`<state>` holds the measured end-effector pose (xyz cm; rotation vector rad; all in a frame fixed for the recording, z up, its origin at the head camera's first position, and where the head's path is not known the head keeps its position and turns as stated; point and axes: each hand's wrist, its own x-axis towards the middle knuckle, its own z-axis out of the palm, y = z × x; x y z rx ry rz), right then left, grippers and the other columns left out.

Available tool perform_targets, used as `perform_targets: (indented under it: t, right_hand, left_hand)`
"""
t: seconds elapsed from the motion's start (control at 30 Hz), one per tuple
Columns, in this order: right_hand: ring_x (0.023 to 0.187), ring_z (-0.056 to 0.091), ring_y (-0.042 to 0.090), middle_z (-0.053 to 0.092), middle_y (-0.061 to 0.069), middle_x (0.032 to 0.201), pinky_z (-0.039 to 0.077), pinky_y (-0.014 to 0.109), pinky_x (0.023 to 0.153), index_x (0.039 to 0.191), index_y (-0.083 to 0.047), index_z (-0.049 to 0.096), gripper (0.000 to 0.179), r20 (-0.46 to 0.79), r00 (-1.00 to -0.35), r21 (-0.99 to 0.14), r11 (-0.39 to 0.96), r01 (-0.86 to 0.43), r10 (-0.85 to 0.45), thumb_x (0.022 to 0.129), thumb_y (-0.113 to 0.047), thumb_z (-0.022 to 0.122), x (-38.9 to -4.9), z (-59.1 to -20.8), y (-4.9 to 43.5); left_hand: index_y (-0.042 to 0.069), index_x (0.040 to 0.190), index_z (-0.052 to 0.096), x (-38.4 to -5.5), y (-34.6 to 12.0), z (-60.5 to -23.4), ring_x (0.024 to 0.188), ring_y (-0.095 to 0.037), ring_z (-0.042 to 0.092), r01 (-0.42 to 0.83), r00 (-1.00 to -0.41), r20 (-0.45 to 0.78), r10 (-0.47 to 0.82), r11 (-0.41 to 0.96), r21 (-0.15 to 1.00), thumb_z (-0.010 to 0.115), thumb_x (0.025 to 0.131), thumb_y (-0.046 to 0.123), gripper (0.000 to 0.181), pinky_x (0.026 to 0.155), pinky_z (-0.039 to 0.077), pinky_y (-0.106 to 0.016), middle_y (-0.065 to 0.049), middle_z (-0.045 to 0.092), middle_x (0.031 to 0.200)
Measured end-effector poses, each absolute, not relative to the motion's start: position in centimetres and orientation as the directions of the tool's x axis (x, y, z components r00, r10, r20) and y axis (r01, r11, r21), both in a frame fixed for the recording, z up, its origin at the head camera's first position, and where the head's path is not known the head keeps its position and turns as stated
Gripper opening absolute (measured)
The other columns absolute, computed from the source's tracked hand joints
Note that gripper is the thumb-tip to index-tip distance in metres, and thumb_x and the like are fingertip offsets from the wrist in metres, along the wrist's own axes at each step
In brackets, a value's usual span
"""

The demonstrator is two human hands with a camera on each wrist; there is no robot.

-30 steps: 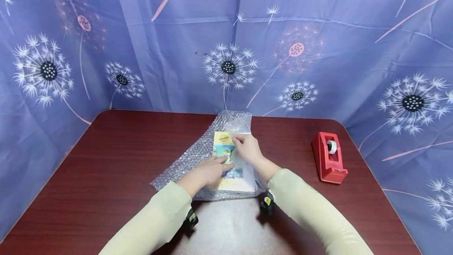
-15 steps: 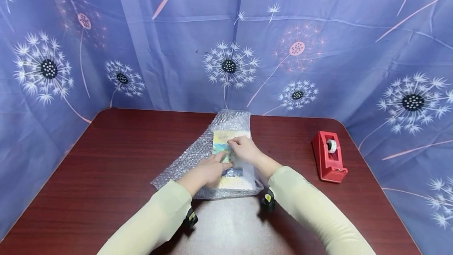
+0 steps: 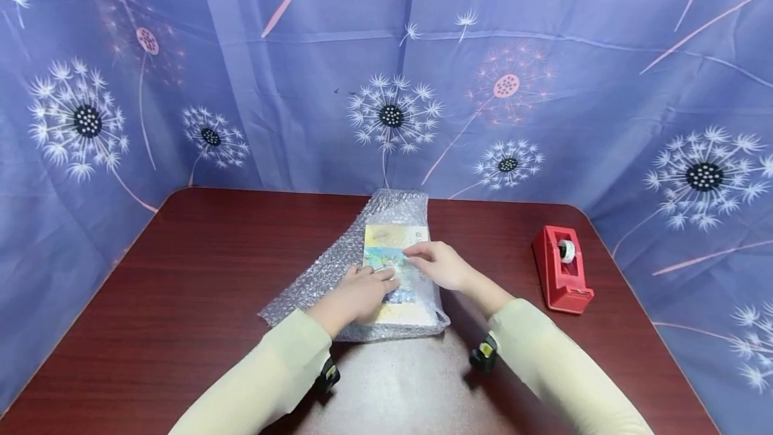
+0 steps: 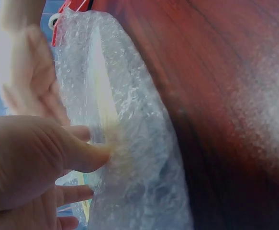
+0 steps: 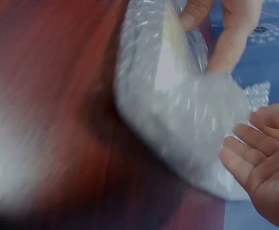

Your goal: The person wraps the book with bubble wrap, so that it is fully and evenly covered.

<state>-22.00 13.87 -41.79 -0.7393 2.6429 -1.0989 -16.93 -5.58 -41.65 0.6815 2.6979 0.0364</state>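
Observation:
A book with a yellow and blue cover (image 3: 386,237) lies on a sheet of bubble wrap (image 3: 329,264), part of which is folded over the book. My left hand (image 3: 359,293) rests on the wrapped book with its fingers spread; in the left wrist view its thumb (image 4: 89,155) lies against the plastic. Over the right side of the book, my right hand (image 3: 443,266) has loosely bent fingers and holds nothing. The right wrist view shows those fingers (image 5: 256,143) beside the folded wrap (image 5: 192,124), blurred by motion.
On the right of the dark red wooden table (image 3: 193,267) stands a red tape dispenser (image 3: 552,280) with a white roll of tape (image 3: 566,251) in it. A blue dandelion-print curtain (image 3: 290,113) hangs behind the table.
My right hand has let go of the plastic over the cover, after drawing it slightly left, and has moved back right. My left hand stays on the book.

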Motion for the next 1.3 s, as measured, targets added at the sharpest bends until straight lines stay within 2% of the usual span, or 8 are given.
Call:
perform_targets:
  t: [0.17,0.37,0.5,0.6,0.73,0.9,1.1,1.3]
  right_hand:
    - [0.126,0.050,0.036,0.057,0.018,0.132,0.043,0.050,0.102,0.123,-0.002,0.062,0.033,-0.025,-0.779,-0.668,0.590,-0.453,-0.626,0.092,-0.013,0.060,-20.3,-42.0,17.4]
    - [0.140,0.027,0.038,0.039,0.015,0.149,0.028,0.055,0.111,0.138,-0.008,0.049,0.059,-0.110,-0.709,-0.609,0.611,-0.506,-0.697,0.087,-0.028,0.068,-18.9,-42.4,18.2]
    - [0.142,0.019,0.042,0.033,0.017,0.151,0.023,0.060,0.111,0.141,-0.007,0.046,0.064,-0.088,-0.690,-0.588,0.596,-0.546,-0.719,0.086,-0.031,0.068,-18.5,-42.6,17.6]
    - [0.142,0.013,0.046,0.030,0.020,0.152,0.017,0.068,0.108,0.141,-0.008,0.046,0.066,-0.089,-0.673,-0.574,0.590,-0.568,-0.735,0.084,-0.035,0.068,-18.2,-42.9,17.2]
    - [0.142,0.012,0.046,0.027,0.017,0.154,0.015,0.073,0.105,0.142,-0.014,0.045,0.071,-0.105,-0.665,-0.517,0.612,-0.598,-0.739,0.081,-0.042,0.068,-18.0,-43.2,16.7]
    - [0.144,0.011,0.042,0.025,0.012,0.156,0.015,0.071,0.107,0.143,-0.018,0.043,0.071,-0.121,-0.670,-0.481,0.634,-0.606,-0.733,0.083,-0.046,0.066,-18.0,-43.3,16.3]
    - [0.144,0.013,0.042,0.027,0.013,0.155,0.017,0.071,0.107,0.142,-0.016,0.044,0.066,-0.107,-0.685,-0.489,0.638,-0.595,-0.721,0.086,-0.044,0.064,-18.0,-43.2,16.4]
    - [0.142,0.019,0.044,0.032,0.016,0.152,0.018,0.072,0.105,0.141,-0.010,0.046,0.053,-0.055,-0.700,-0.511,0.622,-0.593,-0.712,0.095,-0.036,0.054,-18.6,-43.4,16.4]
  left_hand:
    - [0.033,0.144,0.038,-17.4,-6.3,-41.1,0.141,-0.034,0.027,0.457,-0.818,-0.333,0.468,0.882,0.116,0.054,0.079,-0.013,0.082,0.115,0.017,-0.056,0.010,0.027,0.155]
    - [0.031,0.142,0.043,-18.0,-7.2,-40.9,0.142,-0.035,0.025,0.434,-0.818,-0.322,0.476,0.879,0.197,0.049,0.076,-0.018,0.083,0.115,0.014,-0.059,0.008,0.031,0.154]
    - [0.029,0.140,0.046,-18.1,-7.2,-41.0,0.143,-0.037,0.022,0.413,-0.817,-0.317,0.482,0.872,0.261,0.056,0.084,-0.005,0.066,0.115,0.011,-0.061,0.005,0.031,0.154]
    - [0.025,0.136,0.049,-18.3,-7.1,-41.3,0.140,-0.035,0.030,0.408,-0.816,-0.300,0.493,0.861,0.304,0.063,0.086,0.008,0.054,0.114,0.016,-0.059,0.003,0.041,0.149]
    - [0.026,0.140,0.043,-18.6,-7.4,-41.7,0.138,-0.032,0.034,0.400,-0.817,-0.292,0.497,0.853,0.334,0.067,0.086,0.015,0.060,0.114,0.020,-0.057,0.002,0.045,0.146]
    - [0.032,0.148,0.032,-18.5,-7.6,-41.5,0.144,-0.035,0.020,0.405,-0.802,-0.340,0.491,0.866,0.293,0.063,0.089,0.018,0.068,0.115,0.012,-0.060,0.003,0.025,0.157]
    - [0.032,0.145,0.038,-18.5,-7.0,-41.3,0.144,-0.036,0.020,0.412,-0.802,-0.353,0.483,0.874,0.258,0.061,0.091,0.018,0.060,0.115,0.014,-0.059,0.005,0.025,0.157]
    - [0.033,0.144,0.039,-18.4,-6.7,-41.5,0.144,-0.036,0.019,0.396,-0.808,-0.357,0.470,0.880,0.262,0.063,0.090,0.018,0.061,0.115,0.011,-0.059,0.006,0.025,0.157]
